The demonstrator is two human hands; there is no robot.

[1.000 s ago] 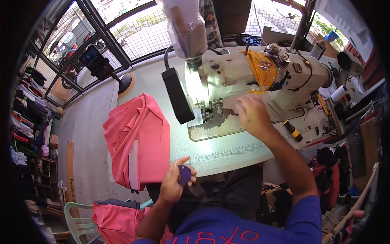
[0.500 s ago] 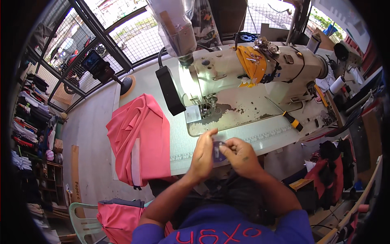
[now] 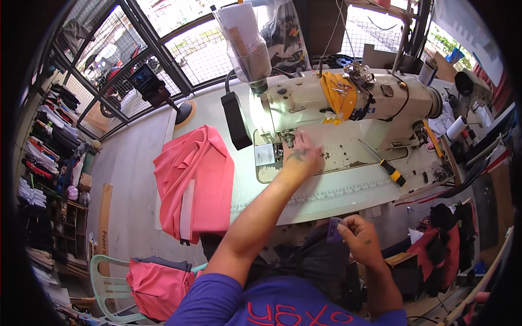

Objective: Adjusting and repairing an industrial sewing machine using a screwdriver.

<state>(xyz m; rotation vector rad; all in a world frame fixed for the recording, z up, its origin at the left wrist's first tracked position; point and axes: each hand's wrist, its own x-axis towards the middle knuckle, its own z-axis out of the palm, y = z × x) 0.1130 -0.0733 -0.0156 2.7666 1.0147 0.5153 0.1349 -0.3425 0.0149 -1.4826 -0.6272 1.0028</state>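
Spanning the middle, the pale table (image 3: 244, 176) bears a sewing machine (image 3: 299, 100); pink cloth (image 3: 212, 201) covers its left front corner, bare tabletop between. The left hand (image 3: 305, 155) is at the presser foot (image 3: 288, 139), grip impossible to tell. Just off the front edge, the right hand (image 3: 360, 238) pinches a small purple piece (image 3: 333, 230).

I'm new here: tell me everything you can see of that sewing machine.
The sewing machine is cream, apparently metal, and stands upright on the pale table, with a round handwheel at its right end. Yellow cloth holding pin-like bits wraps its body. The bedplate looks patchily worn. The needle end is brightly lit; the left hand is there, contact unclear.
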